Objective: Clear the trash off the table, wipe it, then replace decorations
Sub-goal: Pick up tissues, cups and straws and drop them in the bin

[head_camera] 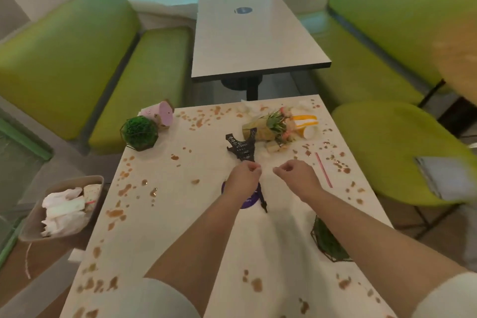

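The white table (180,188) is spattered with brown stains. A black Eiffel tower model (241,146) lies at its middle, tip toward me, over a purple disc (249,202). My left hand (244,177) sits on the tower's middle with its fingers curled round it. Just to the right, my right hand (296,175) hovers with loosely curled fingers and holds nothing. Beyond the tower lie a flower bouquet (273,125), an orange-striped paper cup (305,124) on its side and crumpled paper (249,107). A pink straw (323,173) lies at the right.
A green ball plant in a wire frame (139,133) and a pink house ornament (161,113) stand at the far left corner. Another wire-framed plant (326,241) is under my right forearm. A bin with paper trash (62,209) hangs left of the table. Green benches flank the table.
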